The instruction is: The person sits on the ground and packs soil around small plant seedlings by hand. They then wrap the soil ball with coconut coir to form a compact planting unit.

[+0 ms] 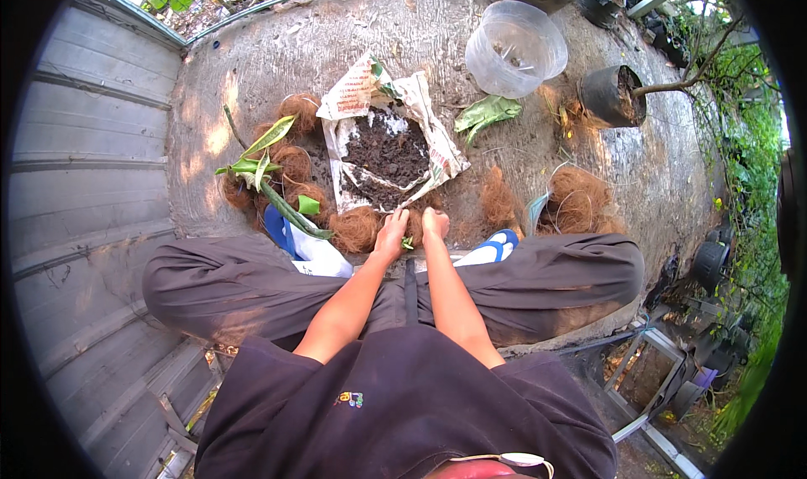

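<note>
My left hand (392, 234) is closed against a small clump of brown coconut fibre (414, 225) just in front of my lap. My right hand (435, 225) is curled into a fist at the clump's other side; what its fingers pinch is hidden. A bit of green leaf (408, 243) pokes out below the clump, between my wrists. Beyond my hands lies an opened white sack (338, 161) with dark soil (387, 153) in it. Another coconut fibre ball (354, 229) sits left of my left hand, and a loose fibre tuft (498, 196) lies to the right.
Long green leaf cuttings (273, 185) rest over several fibre balls at left. A larger fibre heap (580, 200) lies at right. Farther off are a crumpled green leaf (487, 114), a clear plastic tub (517, 50) and a tipped black plant pot (612, 97). A grey metal wall (92, 142) bounds the left.
</note>
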Available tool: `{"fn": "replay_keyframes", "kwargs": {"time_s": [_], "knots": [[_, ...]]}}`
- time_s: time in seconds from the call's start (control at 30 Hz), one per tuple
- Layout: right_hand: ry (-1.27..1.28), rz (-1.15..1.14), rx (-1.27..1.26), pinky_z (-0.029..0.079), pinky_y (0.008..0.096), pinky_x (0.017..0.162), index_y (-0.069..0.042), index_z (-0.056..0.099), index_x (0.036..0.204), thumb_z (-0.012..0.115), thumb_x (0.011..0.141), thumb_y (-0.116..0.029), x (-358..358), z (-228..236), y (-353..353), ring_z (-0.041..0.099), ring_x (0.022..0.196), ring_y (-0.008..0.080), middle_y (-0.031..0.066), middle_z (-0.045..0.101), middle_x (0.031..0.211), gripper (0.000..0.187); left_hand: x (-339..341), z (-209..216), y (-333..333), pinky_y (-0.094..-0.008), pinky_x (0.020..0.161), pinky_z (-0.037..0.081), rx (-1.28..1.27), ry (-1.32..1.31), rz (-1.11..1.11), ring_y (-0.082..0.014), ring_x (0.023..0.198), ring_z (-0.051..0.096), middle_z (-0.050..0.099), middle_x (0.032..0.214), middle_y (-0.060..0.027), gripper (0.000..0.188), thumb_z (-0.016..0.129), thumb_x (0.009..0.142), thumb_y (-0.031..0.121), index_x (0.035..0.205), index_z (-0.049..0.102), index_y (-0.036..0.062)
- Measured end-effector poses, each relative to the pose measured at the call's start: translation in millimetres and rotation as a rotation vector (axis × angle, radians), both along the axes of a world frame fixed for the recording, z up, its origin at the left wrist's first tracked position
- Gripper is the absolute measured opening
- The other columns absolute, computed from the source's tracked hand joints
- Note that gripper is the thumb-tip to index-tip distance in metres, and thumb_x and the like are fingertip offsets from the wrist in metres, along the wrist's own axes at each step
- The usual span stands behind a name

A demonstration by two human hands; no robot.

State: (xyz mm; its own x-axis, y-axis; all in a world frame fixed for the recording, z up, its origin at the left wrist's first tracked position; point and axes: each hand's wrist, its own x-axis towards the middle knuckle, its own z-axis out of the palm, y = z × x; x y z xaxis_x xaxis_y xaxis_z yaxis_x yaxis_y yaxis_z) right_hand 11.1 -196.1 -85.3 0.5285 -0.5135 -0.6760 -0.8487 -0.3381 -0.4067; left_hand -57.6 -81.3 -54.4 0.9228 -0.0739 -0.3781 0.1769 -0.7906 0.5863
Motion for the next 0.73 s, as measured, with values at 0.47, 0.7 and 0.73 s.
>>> {"fn": "replay_keyframes", "kwargs": {"time_s": [0.47, 0.7, 0.73], "knots": [[-0.865, -0.260, 0.318, 0.052, 0.0354, 0.078, -0.009, 0.072, 0.101, 0.074, 0.093, -0.021, 68, 65, 3, 0.063, 0.077, 0.0179, 0.0043, 0.070, 0.088, 0.014, 52, 45, 27, -0.0471, 0.105, 0.052, 0.030, 0.320, -0.001, -0.0384, 0.126, 0.059, 0.061, 0.132, -0.0193, 0.069, 0.071, 0.073, -0.002, 0.139, 0.062, 0.0158], [-1.926, 0.437, 0.438, 0.045, 0.0570, 0.108, -0.015, 0.047, 0.146, 0.064, 0.096, -0.049, 118, 428, -75, 0.049, 0.131, 0.0376, 0.0148, 0.050, 0.142, 0.063, 53, 39, 21, -0.0462, 0.108, 0.048, -0.068, 0.307, 0.054, -0.0377, 0.129, 0.058, 0.064, 0.130, -0.0206, 0.063, 0.060, 0.073, -0.007, 0.133, 0.066, 0.0085], [-1.912, 0.440, 0.467, 0.045, 0.0570, 0.108, -0.015, 0.047, 0.146, 0.064, 0.096, -0.049, 73, 472, -62, 0.049, 0.131, 0.0376, 0.0148, 0.050, 0.142, 0.063, 47, 37, 27, -0.0459, 0.105, 0.050, -0.067, 0.301, 0.090, -0.0373, 0.125, 0.060, 0.066, 0.129, -0.0198, 0.060, 0.062, 0.073, -0.006, 0.131, 0.067, 0.0084]]}}
